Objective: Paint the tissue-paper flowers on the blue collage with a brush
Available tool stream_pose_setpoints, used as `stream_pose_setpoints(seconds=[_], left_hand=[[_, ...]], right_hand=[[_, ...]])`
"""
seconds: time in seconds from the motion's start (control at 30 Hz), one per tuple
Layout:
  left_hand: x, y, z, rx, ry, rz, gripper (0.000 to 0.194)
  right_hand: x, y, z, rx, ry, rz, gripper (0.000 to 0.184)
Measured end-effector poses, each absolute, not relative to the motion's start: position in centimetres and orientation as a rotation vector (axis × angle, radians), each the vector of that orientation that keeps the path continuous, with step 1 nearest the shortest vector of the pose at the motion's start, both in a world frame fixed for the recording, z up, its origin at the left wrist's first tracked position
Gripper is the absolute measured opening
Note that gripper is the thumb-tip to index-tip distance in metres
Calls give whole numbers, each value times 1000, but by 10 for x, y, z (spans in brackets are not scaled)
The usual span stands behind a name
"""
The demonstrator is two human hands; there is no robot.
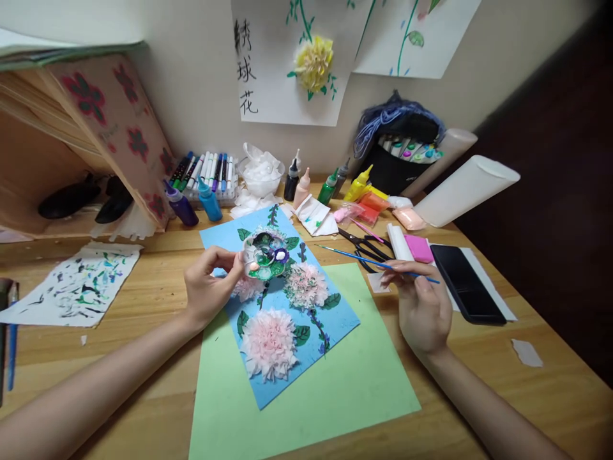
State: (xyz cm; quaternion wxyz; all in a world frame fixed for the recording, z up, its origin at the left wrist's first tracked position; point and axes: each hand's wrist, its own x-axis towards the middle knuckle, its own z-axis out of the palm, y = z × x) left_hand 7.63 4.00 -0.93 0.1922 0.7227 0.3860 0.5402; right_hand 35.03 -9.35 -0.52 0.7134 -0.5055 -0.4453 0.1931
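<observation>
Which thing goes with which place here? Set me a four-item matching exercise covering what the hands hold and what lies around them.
Things
1. paint palette
2. blue sheet
3. paintbrush
4. black phone

Places
A. in the right hand
B. lying flat, just beyond the other hand's brush, on the picture's right
C. in the left hand
D. partly over the pale green sheet

Pairs: 1-C; 2-D; 3-A; 4-B

Flower picture [280, 303] on paper sheet [368, 364], palette [264, 257] above it, phone [468, 284] right, bottles [328, 188] behind
</observation>
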Motion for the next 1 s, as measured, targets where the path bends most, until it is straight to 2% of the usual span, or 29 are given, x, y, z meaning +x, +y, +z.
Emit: stream_pose_setpoints(seconds=[0.13, 0.33, 0.47, 0.83, 1.0], left_hand=[[76, 40, -10, 2019, 1070, 1488, 12], [75, 40, -13, 2051, 1053, 1497, 12], [75, 38, -12, 2129, 1000, 1528, 12], [75, 37, -13, 2178, 980, 1574, 13], [74, 39, -13, 2183, 1007, 1583, 12]], right_hand=[[345, -99, -7, -1047, -1100, 435, 28], [334, -115, -12, -1060, -1686, 352, 30], [329, -113, -9, -1083, -1863, 299, 32], [330, -113, -6, -1095, -1931, 279, 31], [342, -115, -11, -1094, -1592, 170, 30]])
